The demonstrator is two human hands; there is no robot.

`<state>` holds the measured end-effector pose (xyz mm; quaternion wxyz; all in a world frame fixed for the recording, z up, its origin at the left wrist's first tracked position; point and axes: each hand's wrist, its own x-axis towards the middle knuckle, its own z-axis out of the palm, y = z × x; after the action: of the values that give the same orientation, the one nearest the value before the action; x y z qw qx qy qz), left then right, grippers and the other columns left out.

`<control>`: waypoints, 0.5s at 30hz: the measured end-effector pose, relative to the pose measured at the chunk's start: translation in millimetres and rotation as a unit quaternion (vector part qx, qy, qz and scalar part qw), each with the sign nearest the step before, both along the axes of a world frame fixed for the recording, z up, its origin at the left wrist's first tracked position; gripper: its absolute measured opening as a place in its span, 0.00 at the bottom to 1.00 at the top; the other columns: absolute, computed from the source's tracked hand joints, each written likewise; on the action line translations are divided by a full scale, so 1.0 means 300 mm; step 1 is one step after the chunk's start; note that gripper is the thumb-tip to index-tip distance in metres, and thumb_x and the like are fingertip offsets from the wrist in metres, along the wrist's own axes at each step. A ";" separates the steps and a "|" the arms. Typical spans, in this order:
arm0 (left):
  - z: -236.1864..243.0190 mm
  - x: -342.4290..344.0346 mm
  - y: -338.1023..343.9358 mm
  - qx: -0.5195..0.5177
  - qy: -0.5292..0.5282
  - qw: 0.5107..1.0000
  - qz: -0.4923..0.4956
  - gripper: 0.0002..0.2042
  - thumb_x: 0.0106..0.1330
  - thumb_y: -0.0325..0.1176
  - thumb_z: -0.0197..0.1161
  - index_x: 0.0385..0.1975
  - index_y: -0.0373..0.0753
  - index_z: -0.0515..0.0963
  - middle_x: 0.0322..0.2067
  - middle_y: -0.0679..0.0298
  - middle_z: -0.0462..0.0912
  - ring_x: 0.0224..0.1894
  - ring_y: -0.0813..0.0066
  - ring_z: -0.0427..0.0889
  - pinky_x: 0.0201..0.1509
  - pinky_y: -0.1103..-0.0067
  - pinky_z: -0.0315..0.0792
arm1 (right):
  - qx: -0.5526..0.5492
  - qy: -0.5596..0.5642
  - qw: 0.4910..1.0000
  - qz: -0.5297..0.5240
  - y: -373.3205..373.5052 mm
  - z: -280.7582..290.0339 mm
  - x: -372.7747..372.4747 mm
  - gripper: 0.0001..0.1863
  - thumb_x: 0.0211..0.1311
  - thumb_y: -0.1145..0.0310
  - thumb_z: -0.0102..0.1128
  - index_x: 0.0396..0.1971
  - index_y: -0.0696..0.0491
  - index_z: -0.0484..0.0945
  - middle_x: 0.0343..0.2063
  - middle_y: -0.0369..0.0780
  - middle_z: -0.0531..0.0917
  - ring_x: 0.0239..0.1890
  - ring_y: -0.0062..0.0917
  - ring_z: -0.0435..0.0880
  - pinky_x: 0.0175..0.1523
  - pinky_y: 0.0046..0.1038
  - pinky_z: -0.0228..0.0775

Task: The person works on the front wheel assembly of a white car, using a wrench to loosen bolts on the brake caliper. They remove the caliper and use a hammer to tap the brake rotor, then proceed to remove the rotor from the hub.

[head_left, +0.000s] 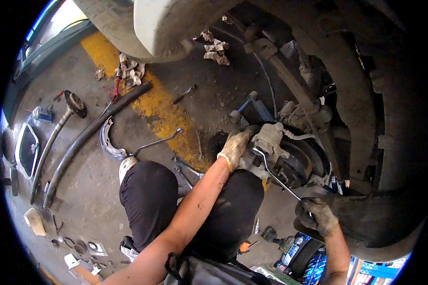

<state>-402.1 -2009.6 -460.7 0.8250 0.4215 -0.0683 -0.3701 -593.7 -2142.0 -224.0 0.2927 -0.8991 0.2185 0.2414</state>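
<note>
I crouch beside a car's wheel hub inside the wheel arch. My left hand point(236, 146), in a dirty work glove, presses on the brake caliper point(269, 140) at the brake disc point(297, 164). My right hand point(317, 215), also gloved, grips the lower end of a long metal wrench point(275, 173). The wrench's ring end sits on a bolt at the caliper. My knees in black trousers are just below the hub.
A long black hose point(95, 126), a metal pipe point(50, 147), a curved brake shoe point(108, 140), loose wrenches point(183, 166), rags point(130, 70) and small parts lie on the stained concrete floor. A tyre point(166, 26) hangs above. Blue containers point(302, 254) stand at the lower right.
</note>
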 end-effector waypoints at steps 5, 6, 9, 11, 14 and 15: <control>-0.024 0.026 0.008 0.116 -0.256 0.959 0.025 0.14 0.57 0.26 0.46 0.43 0.38 0.72 0.40 0.52 0.76 0.42 0.56 0.74 0.45 0.71 0.68 | 0.170 0.110 0.895 -0.397 0.120 0.031 0.059 0.14 0.55 0.59 0.53 0.27 0.57 0.75 0.18 0.35 0.75 0.16 0.17 0.69 0.18 0.17 0.56; -0.022 0.026 -0.008 0.092 -0.229 0.969 0.030 0.15 0.56 0.25 0.46 0.43 0.39 0.72 0.40 0.52 0.76 0.43 0.55 0.74 0.45 0.70 0.67 | 0.186 0.131 0.888 -0.400 0.107 0.035 0.049 0.12 0.55 0.61 0.53 0.26 0.56 0.75 0.18 0.34 0.74 0.15 0.17 0.68 0.18 0.18 0.55; -0.008 0.017 -0.015 0.151 -0.308 0.938 0.058 0.16 0.54 0.24 0.46 0.43 0.40 0.72 0.41 0.53 0.76 0.43 0.55 0.73 0.46 0.70 0.67 | 0.115 0.035 0.888 -0.444 0.143 0.007 0.032 0.10 0.55 0.64 0.53 0.25 0.56 0.75 0.17 0.33 0.73 0.14 0.17 0.66 0.18 0.18 0.55; -0.015 0.024 -0.014 0.172 -0.340 0.923 0.056 0.16 0.54 0.23 0.46 0.43 0.41 0.72 0.42 0.54 0.75 0.44 0.55 0.73 0.48 0.70 0.66 | 0.136 0.041 0.878 -0.456 0.147 0.012 0.026 0.08 0.53 0.66 0.54 0.23 0.55 0.72 0.16 0.34 0.71 0.14 0.17 0.65 0.18 0.18 0.53; 0.008 0.043 -0.001 0.172 -0.374 0.910 0.048 0.16 0.54 0.23 0.45 0.43 0.41 0.72 0.43 0.55 0.75 0.45 0.55 0.72 0.50 0.70 0.64 | 0.137 0.024 0.874 -0.465 0.174 -0.023 0.014 0.10 0.52 0.67 0.53 0.16 0.53 0.67 0.12 0.34 0.65 0.12 0.17 0.60 0.16 0.19 0.47; 0.012 0.051 0.004 0.171 -0.382 0.907 0.044 0.16 0.54 0.23 0.45 0.43 0.41 0.72 0.43 0.55 0.75 0.46 0.55 0.71 0.51 0.70 0.64 | 0.124 0.022 0.882 -0.454 0.184 -0.025 0.021 0.10 0.52 0.67 0.52 0.16 0.53 0.67 0.11 0.34 0.65 0.12 0.17 0.60 0.16 0.19 0.47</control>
<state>-386.8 -2008.5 -457.0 0.6669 0.6675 -0.2953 -0.1499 -587.5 -2086.8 -231.5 0.4743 -0.6525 0.5772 0.1266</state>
